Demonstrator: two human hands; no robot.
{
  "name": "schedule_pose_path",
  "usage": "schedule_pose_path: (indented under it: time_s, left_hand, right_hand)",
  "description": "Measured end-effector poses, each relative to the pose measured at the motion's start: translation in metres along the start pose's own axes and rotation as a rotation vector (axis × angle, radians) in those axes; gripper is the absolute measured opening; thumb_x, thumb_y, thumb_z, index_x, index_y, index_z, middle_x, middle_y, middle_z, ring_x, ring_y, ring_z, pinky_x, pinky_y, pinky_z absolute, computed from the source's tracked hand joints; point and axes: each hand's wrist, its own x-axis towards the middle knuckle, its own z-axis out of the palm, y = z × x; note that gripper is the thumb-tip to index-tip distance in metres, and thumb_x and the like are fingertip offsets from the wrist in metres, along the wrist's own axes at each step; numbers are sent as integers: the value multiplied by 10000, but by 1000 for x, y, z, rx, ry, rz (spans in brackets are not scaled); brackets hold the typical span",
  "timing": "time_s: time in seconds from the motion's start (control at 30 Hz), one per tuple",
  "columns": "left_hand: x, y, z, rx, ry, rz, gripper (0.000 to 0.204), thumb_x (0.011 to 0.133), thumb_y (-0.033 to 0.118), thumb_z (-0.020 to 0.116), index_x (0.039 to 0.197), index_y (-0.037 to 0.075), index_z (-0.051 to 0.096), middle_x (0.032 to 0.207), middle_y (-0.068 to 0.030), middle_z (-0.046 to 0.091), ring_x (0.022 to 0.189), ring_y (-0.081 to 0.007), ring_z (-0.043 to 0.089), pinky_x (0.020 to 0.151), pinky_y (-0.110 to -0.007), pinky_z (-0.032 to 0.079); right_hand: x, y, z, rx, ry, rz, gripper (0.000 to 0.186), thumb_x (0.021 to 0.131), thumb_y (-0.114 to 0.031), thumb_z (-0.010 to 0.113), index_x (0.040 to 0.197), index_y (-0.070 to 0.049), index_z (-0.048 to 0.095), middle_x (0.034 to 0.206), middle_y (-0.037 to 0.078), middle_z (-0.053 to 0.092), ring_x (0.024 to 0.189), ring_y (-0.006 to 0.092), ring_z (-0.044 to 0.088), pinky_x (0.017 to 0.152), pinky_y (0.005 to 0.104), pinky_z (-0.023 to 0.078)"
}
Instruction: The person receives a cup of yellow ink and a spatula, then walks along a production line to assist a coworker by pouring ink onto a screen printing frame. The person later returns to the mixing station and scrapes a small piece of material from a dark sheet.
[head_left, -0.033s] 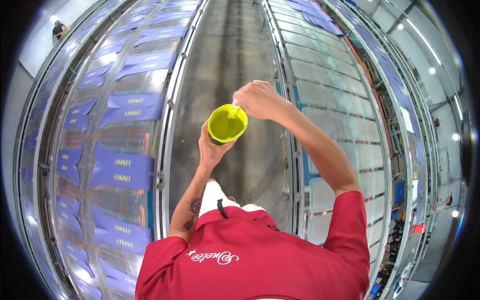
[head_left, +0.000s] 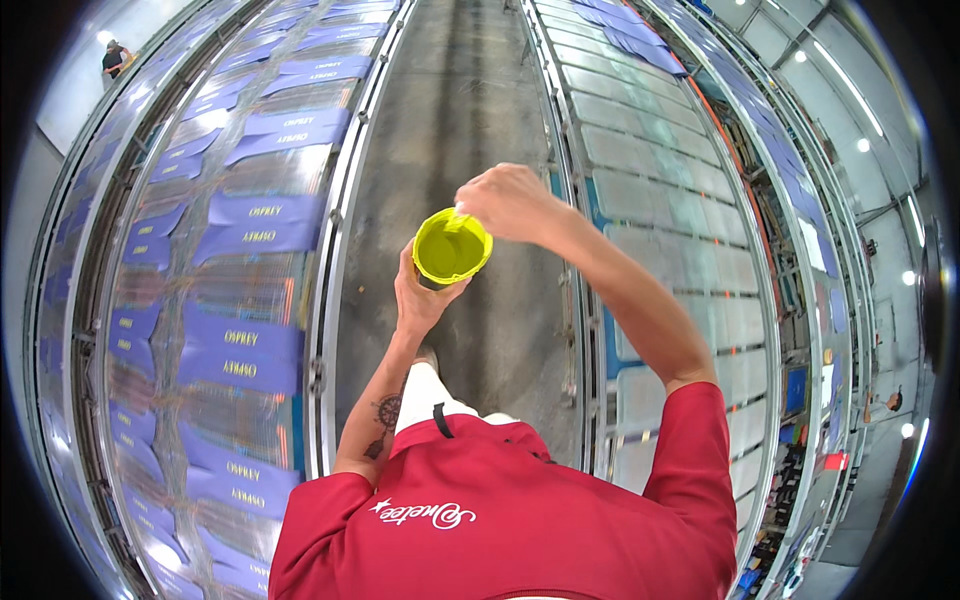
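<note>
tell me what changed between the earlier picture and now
Nothing visibly changed. The left hand holds the yellow-green cup from below, the right hand has its fingers at the cup's rim, and the person stands in the same spot on the grey floor between the long racks.
</note>
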Motion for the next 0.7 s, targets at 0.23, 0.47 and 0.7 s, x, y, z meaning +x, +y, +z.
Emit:
schedule_pose_path:
  time_s: [0.23, 0.47, 0.7]
  left_hand:
    - [249, -115, 77, -77, -29, -23, 897, 687, 189, 956, 1443, 18, 504, 1344, -141, 649, 1247, -254, 628, 1079, -389, 483]
    - [495, -187, 145, -152, -72, -32, 845, 699, 186, 947, 1414, 7, 532, 1323, -129, 657, 1230, -233, 633, 1068, -366, 488]
    - [739, -294, 249, -148, -82, 11, 832, 702, 191, 941, 1403, 7, 531, 1296, -128, 664, 1199, -224, 642, 1051, -362, 498]
  right_hand:
    - [154, 226, 5, -41, -46, 94, 159, 908, -207, 628, 858, -94, 728, 816, 138, 714, 804, 371, 696, 733, 469, 556]
    - [290, 446, -11, 20, -85, 177, 98, 876, -155, 651, 880, -106, 736, 837, 120, 718, 836, 348, 702, 745, 456, 557]
    - [422, 693, 19, 24, -2, 136, 195, 890, -255, 671, 833, -71, 702, 778, 138, 686, 789, 371, 675, 710, 485, 532]
